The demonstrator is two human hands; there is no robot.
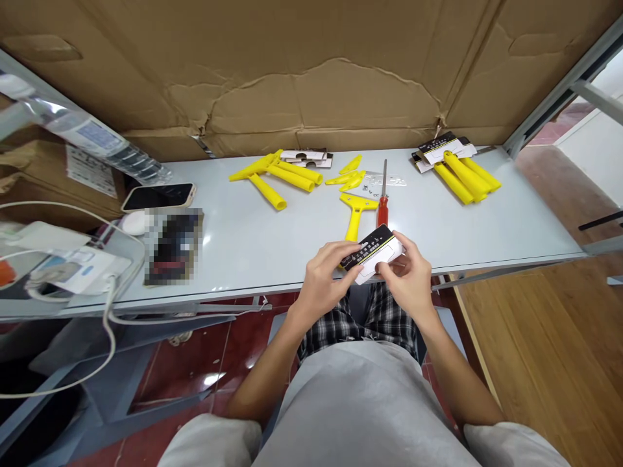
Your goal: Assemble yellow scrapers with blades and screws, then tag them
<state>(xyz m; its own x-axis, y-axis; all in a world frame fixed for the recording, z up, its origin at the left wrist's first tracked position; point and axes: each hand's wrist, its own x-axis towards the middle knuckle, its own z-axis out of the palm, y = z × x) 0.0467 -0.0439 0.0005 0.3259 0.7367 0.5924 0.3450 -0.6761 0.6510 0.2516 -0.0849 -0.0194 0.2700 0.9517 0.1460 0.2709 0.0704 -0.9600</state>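
A small black-and-white printed card sleeve (pixel 374 253) is held tilted above the table's front edge. My left hand (pixel 327 275) pinches its left end, and my right hand (pixel 407 275) grips the right end, thumb on the white face. Just beyond lies a yellow scraper handle (pixel 357 213) with a wide T-shaped head. Beside it rests a screwdriver (pixel 383 204) with a red grip, its shaft pointing away from me. Several small yellow pieces (pixel 349 174) lie behind, near tiny screws (pixel 370 192) and a clear plastic piece (pixel 389 179).
Yellow handles (pixel 287 174) lie at back centre by more cards (pixel 307 157). At right, further handles (pixel 467 178) lie against a card stack (pixel 445 148). A phone (pixel 159 196), a water bottle (pixel 97 135) and a power strip with cables (pixel 73 269) occupy the left. Cardboard (pixel 311 71) walls the back.
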